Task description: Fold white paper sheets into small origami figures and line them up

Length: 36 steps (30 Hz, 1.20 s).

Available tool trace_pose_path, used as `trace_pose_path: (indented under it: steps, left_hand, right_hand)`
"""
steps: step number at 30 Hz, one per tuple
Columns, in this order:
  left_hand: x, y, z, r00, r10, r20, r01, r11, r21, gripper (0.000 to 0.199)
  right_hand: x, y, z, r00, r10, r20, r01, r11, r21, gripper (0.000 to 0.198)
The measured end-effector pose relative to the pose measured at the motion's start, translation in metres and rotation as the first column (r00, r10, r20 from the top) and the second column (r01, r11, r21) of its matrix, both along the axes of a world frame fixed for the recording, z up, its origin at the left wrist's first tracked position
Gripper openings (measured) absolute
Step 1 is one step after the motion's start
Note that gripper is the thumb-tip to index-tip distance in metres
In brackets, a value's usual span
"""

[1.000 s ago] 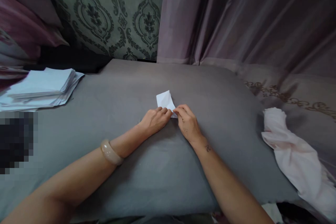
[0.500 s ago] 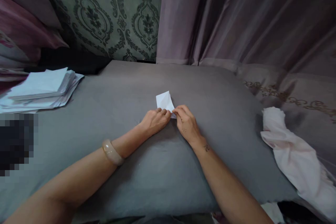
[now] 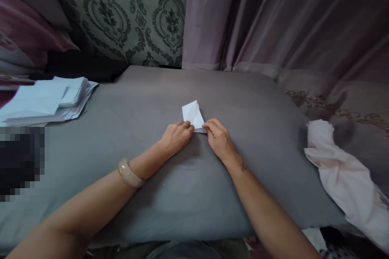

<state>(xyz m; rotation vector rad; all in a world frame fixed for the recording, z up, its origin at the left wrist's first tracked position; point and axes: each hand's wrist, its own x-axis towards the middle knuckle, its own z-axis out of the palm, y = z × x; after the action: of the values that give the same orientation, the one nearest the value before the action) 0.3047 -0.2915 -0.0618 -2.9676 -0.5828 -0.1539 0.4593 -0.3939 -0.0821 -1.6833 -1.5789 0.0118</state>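
A small folded piece of white paper [image 3: 193, 113] lies on the grey cloth surface [image 3: 146, 101] in the middle of the head view. Its lower edge is between my two hands, and creases run across it. My left hand [image 3: 178, 135], with a pale bangle [image 3: 130, 173] on the wrist, has its fingers curled and pressed on the lower left part of the paper. On the other side, my right hand [image 3: 218, 136] pinches the lower right corner between thumb and forefinger.
A stack of white paper sheets [image 3: 36, 101] sits at the left, with black cloth [image 3: 88, 68] behind it. Crumpled pale pink fabric [image 3: 340, 166] lies along the right edge. Purple curtains [image 3: 206, 20] hang at the back and right. A blurred-out dark patch covers the left side.
My hands have drawn slightly apart along the paper's lower edge, so more of that edge shows between them. The view has tilted down a little. Sheets on the left stack look shifted.
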Motion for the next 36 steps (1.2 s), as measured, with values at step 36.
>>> trace_pose_path:
  steps: [36]
  left_hand:
    - [-0.014,0.025,-0.003,0.949,-0.299,0.100,0.312,0.934,-0.173,0.039]
  right_hand:
    - [0.019,-0.020,0.022,0.990,0.135,0.045,-0.114,0.942,-0.317,0.032]
